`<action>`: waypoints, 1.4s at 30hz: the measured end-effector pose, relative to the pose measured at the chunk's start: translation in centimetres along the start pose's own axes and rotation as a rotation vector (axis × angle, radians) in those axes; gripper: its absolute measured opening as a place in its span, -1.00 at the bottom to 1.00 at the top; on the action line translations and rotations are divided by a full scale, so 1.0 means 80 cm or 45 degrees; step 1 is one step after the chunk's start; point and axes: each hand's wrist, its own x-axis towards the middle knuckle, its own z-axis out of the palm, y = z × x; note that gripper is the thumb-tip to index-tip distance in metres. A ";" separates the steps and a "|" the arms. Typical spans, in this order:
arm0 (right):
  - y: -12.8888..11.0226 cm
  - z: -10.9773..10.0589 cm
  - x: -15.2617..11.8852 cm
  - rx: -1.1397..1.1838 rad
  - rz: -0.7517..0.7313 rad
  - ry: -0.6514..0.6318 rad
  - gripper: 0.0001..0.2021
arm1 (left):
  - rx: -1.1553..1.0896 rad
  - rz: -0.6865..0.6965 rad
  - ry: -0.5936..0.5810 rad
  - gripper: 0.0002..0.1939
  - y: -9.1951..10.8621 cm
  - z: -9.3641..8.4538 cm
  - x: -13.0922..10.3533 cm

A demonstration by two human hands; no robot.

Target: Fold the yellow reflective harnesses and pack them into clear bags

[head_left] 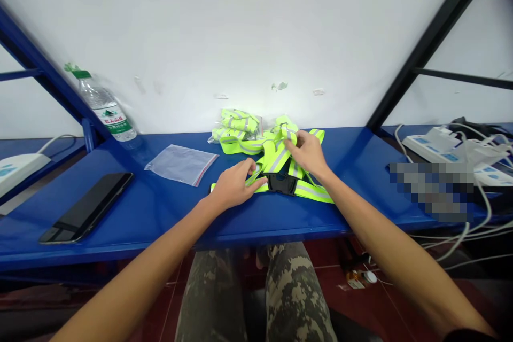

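Observation:
A neon yellow-green reflective strap harness (276, 157) with silver stripes lies tangled on the blue table. Its black plastic buckle (281, 183) faces me at the front, fastened between two stretches of strap. My left hand (234, 184) is closed at the harness's left side, thumb along the strap beside the buckle and fingers curled behind it. With thumb and fingertips, my right hand (308, 153) pinches the upper part of the strap, above and right of the buckle. Behind, another bundle of the same strap (239, 123) sits in a clear bag against the wall.
A flat clear zip bag (182, 164) and a black phone (88, 207) lie to the left. A water bottle (108, 107) leans by the wall. Power strips (436, 149) and loose white cables are at the right, beyond a dark frame post (425, 53).

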 end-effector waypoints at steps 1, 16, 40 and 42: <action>0.005 -0.001 0.002 0.061 0.057 0.034 -0.79 | 0.026 0.024 -0.021 -0.59 -0.001 -0.003 -0.004; -0.027 0.009 -0.056 -0.453 -1.086 -0.100 -0.77 | 0.203 0.213 -0.093 -0.40 0.004 -0.008 -0.029; -0.031 0.033 -0.070 -0.246 -0.944 -0.701 -0.61 | -0.767 0.086 0.366 -0.61 0.046 -0.048 -0.013; -0.032 0.035 -0.073 -0.380 -0.917 -0.677 -0.70 | -0.655 0.120 0.408 -0.62 0.060 -0.015 -0.005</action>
